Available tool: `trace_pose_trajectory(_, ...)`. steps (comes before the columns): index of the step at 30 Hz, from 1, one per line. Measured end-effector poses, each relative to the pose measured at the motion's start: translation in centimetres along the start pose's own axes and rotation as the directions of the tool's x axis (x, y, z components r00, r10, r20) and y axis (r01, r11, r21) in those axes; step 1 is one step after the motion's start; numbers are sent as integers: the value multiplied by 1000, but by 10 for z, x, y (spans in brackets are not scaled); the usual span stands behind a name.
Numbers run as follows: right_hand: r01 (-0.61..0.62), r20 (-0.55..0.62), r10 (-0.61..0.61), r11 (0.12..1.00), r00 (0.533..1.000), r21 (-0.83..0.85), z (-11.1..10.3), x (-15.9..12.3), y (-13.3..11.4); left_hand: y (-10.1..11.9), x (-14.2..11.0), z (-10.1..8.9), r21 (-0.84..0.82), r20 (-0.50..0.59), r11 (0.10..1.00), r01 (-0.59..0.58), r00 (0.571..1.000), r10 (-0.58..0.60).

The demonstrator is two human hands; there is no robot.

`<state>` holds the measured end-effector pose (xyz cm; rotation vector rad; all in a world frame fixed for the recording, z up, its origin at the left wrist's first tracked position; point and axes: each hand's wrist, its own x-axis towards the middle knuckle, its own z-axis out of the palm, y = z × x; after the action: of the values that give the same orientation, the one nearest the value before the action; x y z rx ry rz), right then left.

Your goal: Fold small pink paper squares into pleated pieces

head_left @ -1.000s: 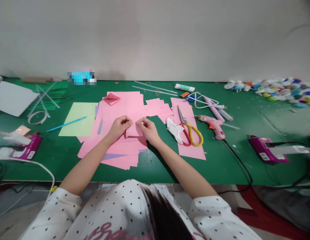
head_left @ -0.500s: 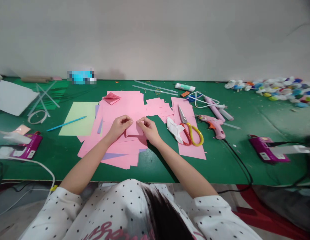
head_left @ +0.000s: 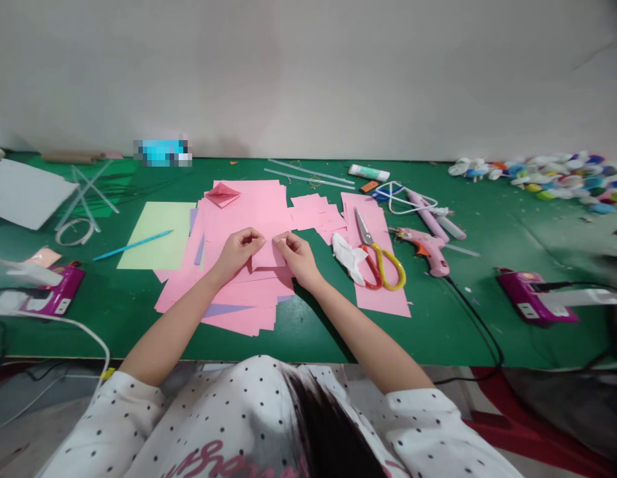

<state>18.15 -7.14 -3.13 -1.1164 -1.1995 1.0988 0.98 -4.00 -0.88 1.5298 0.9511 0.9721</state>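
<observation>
Between my two hands is a small piece of pink paper [head_left: 268, 255], pinched near its upper corners. My left hand [head_left: 240, 251] is closed on its left side, thumb and forefinger together. On the right side my right hand [head_left: 297, 255] pinches it the same way. Underneath lies a loose stack of larger pink sheets [head_left: 243, 206], with purple paper [head_left: 223, 310] showing between them. A folded pink paper piece [head_left: 222, 194] rests on the stack's far left corner. Small pink paper pieces [head_left: 315, 216] lie to the right of the stack.
Right of my hands are scissors [head_left: 380, 255], a crumpled white tissue [head_left: 347, 257], a pink glue gun [head_left: 422, 245] and a glue stick tube [head_left: 368, 173]. Bottle caps [head_left: 562, 174] pile up far right. Left lie green paper [head_left: 156, 226] with a blue pencil [head_left: 133, 245] and a purple power strip [head_left: 64, 292].
Almost nothing differs. Both hands keep their pinch on the small pink paper, whose near edge looks slightly shifted or tilted.
</observation>
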Motion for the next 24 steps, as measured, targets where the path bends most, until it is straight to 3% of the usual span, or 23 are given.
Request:
trace_pose_trajectory(13, -39, -20, 40, 999, 999, 34, 0, -1, -2, 4, -2, 1, -35, 17, 999, 36, 999, -35)
trace_pose_trajectory(24, 41, -44, -44, 997, 998, -59, 0, 1, -5, 0, -1, 1, 0, 55, 1000, 14, 998, -14)
